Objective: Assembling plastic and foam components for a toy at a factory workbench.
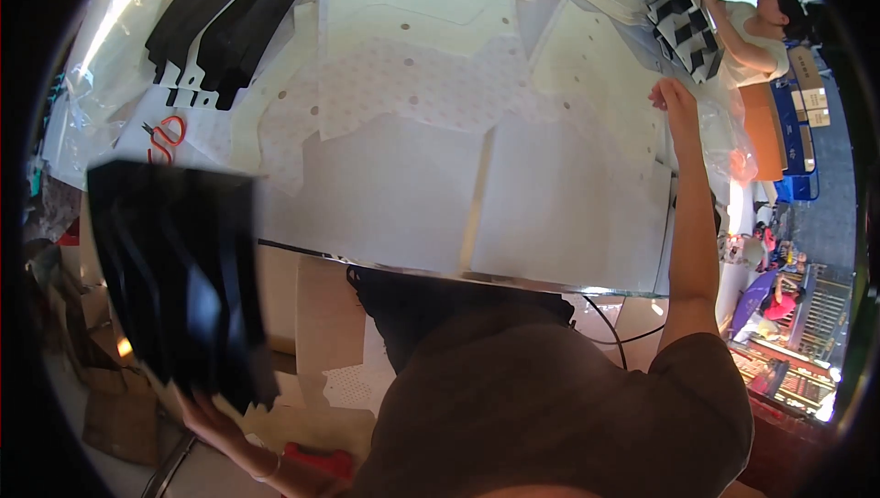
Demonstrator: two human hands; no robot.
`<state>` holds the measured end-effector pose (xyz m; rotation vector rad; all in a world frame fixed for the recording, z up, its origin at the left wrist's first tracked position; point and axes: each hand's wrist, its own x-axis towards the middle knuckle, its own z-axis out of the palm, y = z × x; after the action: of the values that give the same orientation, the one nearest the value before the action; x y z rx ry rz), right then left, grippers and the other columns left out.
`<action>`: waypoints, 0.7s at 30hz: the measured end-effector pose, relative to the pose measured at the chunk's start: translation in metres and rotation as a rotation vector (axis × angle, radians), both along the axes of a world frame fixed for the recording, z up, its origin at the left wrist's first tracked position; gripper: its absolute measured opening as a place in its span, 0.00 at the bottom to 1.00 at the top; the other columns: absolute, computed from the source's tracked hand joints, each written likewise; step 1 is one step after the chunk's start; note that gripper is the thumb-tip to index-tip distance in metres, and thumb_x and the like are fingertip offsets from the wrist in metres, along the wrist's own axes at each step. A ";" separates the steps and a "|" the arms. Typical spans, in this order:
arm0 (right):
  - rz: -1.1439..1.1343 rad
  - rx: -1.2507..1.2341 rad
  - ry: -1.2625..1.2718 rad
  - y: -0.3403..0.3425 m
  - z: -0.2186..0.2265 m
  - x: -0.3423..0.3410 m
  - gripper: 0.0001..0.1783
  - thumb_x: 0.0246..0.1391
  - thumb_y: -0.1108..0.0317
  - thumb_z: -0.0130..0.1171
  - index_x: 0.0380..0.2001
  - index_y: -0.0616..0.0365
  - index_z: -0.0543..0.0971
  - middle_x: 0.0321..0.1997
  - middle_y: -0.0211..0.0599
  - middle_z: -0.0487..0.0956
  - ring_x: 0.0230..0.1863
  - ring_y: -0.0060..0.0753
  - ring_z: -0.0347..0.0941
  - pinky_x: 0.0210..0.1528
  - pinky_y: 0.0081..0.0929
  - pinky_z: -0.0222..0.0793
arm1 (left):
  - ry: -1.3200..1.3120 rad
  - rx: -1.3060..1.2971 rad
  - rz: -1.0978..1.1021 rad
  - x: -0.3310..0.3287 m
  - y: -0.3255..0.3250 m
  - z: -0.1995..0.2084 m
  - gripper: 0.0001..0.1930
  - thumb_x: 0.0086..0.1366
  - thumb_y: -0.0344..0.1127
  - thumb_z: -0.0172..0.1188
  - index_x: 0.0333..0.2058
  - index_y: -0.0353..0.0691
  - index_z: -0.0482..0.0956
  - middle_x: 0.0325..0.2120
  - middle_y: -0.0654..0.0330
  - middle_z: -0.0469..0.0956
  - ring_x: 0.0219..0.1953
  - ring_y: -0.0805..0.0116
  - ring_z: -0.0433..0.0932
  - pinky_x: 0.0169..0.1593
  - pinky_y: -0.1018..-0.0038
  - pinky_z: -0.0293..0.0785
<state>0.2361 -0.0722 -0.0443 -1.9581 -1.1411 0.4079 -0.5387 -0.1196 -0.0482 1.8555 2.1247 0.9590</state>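
My left hand [211, 420] grips the lower edge of a black folded sheet [174, 269] with zigzag creases, held up off the table's left front side. The thumb and fingers are partly hidden behind the sheet. My right arm reaches far over the table's right side. There my right hand [676, 99] hangs above the edge of a white cut sheet [596, 76], fingers loosely bent and apart, with nothing visible in them. A wide stack of white sheets with small round holes [417, 12] lies across the middle of the table.
Black cut strips [247, 31] lie at the far left, above red-handled snips [165, 136]. Black-and-white pieces [683, 26] sit at the far right, where another person [756, 40] works. Clear plastic [92, 122] covers the left edge. Cardboard boxes [807, 86] stand beyond the right side.
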 end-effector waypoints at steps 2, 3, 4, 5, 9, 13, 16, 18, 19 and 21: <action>0.020 -0.013 -0.051 0.006 0.001 -0.003 0.15 0.57 0.59 0.51 0.27 0.61 0.76 0.25 0.31 0.76 0.28 0.22 0.71 0.33 0.21 0.67 | 0.075 0.061 -0.348 0.070 0.035 0.014 0.16 0.66 0.31 0.48 0.49 0.29 0.72 0.30 0.45 0.76 0.30 0.52 0.76 0.34 0.64 0.70; 0.002 -0.008 -0.033 0.002 -0.002 0.007 0.15 0.57 0.59 0.51 0.27 0.61 0.76 0.25 0.31 0.76 0.28 0.22 0.71 0.33 0.21 0.67 | 0.066 0.049 -0.541 0.103 0.055 0.016 0.13 0.61 0.27 0.51 0.43 0.27 0.72 0.28 0.45 0.74 0.31 0.46 0.74 0.34 0.62 0.68; -0.051 -0.097 -0.071 -0.004 -0.005 0.016 0.16 0.56 0.58 0.52 0.28 0.61 0.76 0.26 0.32 0.77 0.29 0.23 0.71 0.33 0.22 0.67 | 0.224 0.067 -0.740 0.144 0.074 0.021 0.10 0.53 0.23 0.54 0.35 0.28 0.72 0.24 0.47 0.70 0.27 0.47 0.70 0.32 0.62 0.66; -0.103 -0.184 -0.110 -0.011 -0.010 0.026 0.16 0.55 0.57 0.54 0.28 0.61 0.76 0.26 0.33 0.77 0.29 0.25 0.72 0.34 0.23 0.68 | 0.225 0.081 -1.026 0.192 0.093 0.031 0.11 0.47 0.22 0.55 0.33 0.31 0.71 0.21 0.50 0.67 0.25 0.50 0.69 0.31 0.61 0.66; -0.126 -0.295 -0.126 -0.044 -0.038 0.070 0.20 0.51 0.51 0.56 0.31 0.61 0.77 0.29 0.39 0.79 0.31 0.30 0.75 0.37 0.27 0.70 | 0.319 0.123 -1.564 0.326 0.118 0.036 0.12 0.47 0.26 0.59 0.31 0.37 0.68 0.23 0.56 0.70 0.26 0.58 0.72 0.31 0.64 0.69; -0.245 -0.704 -0.268 -0.052 -0.057 0.059 0.27 0.47 0.45 0.59 0.34 0.62 0.76 0.31 0.43 0.78 0.33 0.34 0.76 0.36 0.29 0.70 | 0.391 0.098 -1.690 0.367 0.129 -0.004 0.11 0.50 0.26 0.59 0.33 0.38 0.68 0.24 0.58 0.72 0.28 0.59 0.73 0.32 0.65 0.70; -0.238 -0.628 -0.368 -0.057 -0.070 0.051 0.27 0.47 0.46 0.61 0.34 0.63 0.75 0.29 0.40 0.77 0.32 0.32 0.75 0.33 0.27 0.69 | 0.358 0.041 -1.646 0.375 0.129 -0.011 0.09 0.55 0.29 0.57 0.35 0.39 0.69 0.27 0.58 0.73 0.29 0.58 0.74 0.34 0.66 0.70; -0.245 -0.545 -0.346 -0.064 -0.072 0.044 0.26 0.48 0.48 0.62 0.34 0.64 0.75 0.29 0.39 0.77 0.32 0.31 0.74 0.33 0.26 0.68 | 0.308 0.080 -1.651 0.384 0.134 0.002 0.08 0.56 0.30 0.57 0.35 0.38 0.69 0.27 0.57 0.73 0.30 0.57 0.74 0.35 0.66 0.70; -0.287 -0.277 -0.041 -0.071 -0.073 0.045 0.22 0.49 0.53 0.62 0.35 0.64 0.74 0.29 0.36 0.77 0.31 0.27 0.73 0.33 0.25 0.67 | 0.247 0.137 -1.655 0.390 0.138 0.007 0.07 0.58 0.31 0.56 0.35 0.37 0.70 0.27 0.56 0.72 0.31 0.55 0.73 0.36 0.66 0.69; -0.299 -0.001 0.268 -0.072 -0.068 0.037 0.19 0.51 0.58 0.62 0.36 0.63 0.74 0.30 0.34 0.76 0.31 0.24 0.71 0.32 0.25 0.66 | 0.072 0.075 -1.497 0.403 0.157 0.001 0.07 0.59 0.32 0.55 0.34 0.36 0.71 0.28 0.55 0.72 0.32 0.55 0.73 0.36 0.66 0.69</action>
<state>0.2728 -0.1441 -0.1118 -1.9664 -0.6672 0.4915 -0.1352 0.0371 -0.0472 2.6116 0.2459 0.5037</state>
